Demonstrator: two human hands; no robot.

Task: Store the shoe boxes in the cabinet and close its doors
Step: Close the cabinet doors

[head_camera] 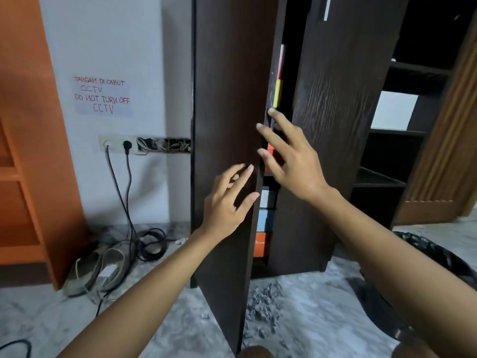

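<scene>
A dark brown cabinet stands in front of me with its two doors nearly together. The left door (227, 104) and the right door (333, 104) leave a narrow gap. Through the gap I see stacked shoe boxes: a yellow one (278, 93), a red one (271, 150), a white one (267, 198), a light blue one (265, 220) and an orange one (262, 244). My left hand (227, 202) lies flat on the left door's edge with fingers apart. My right hand (289, 156) is spread across the gap, fingertips on the left door's edge. Neither hand holds anything.
An open dark shelf unit (402, 130) stands to the right of the cabinet. On the left are an orange shelf (28, 151), a wall socket (121, 146) with cables, and shoes (90, 270) on the floor. A black bag (433, 254) lies at the right. Grey debris (265, 303) litters the marble floor.
</scene>
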